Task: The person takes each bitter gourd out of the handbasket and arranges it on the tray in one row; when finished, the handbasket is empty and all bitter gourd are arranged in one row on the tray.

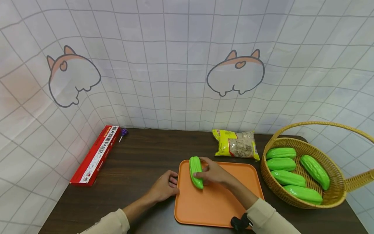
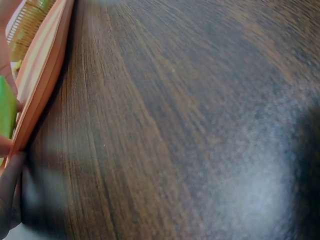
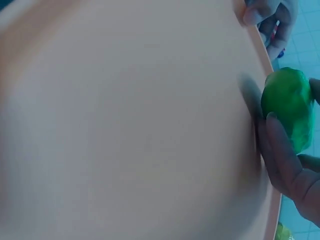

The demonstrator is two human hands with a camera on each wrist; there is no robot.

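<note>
Green gourd (image 1: pixel 194 166) is gripped by the right hand (image 1: pixel 214 172) over the left part of the orange tray (image 1: pixel 216 208); I can't tell whether the two touch. From afar I see the left hand (image 1: pixel 162 188) pinching the tray's left edge, while five more gourds (image 1: pixel 315 171) lie in the wicker basket (image 1: pixel 336 182)

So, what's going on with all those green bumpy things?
A person is handling one of the green vegetables. Their right hand grips it over the left side of an orange tray, though I can't tell if it touches the tray. Their left hand holds the tray's left edge. Five more green ones lie in the woven basket on the right, and a yellow bag lies behind the tray.
</note>
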